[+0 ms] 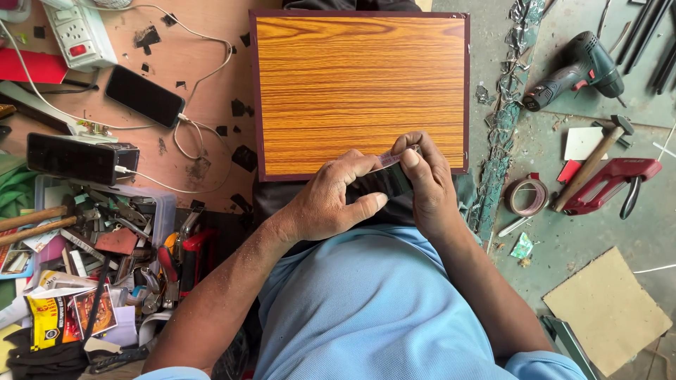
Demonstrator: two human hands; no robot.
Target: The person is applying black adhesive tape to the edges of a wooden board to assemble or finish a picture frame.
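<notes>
Wood-grain board [359, 91] with a dark maroon edge lies in front of the person, both hands at its near edge.

Left hand [331, 200] and right hand [422, 179] meet just below the board's lower right part, their fingers [410, 157] pinching a thin pale strip [389, 157] between them, with a small dark object [384, 184] gripped under the thumbs. On the pinkish counter [204, 63] to the left sit a black phone [144, 96] on a white cable, a power strip [81, 34] and a clutter of hand tools. To the right, on the grey floor [605, 232], lie a green drill [577, 70], a hammer [591, 165], a red staple gun [609, 184] and a tape roll [528, 195].
</notes>
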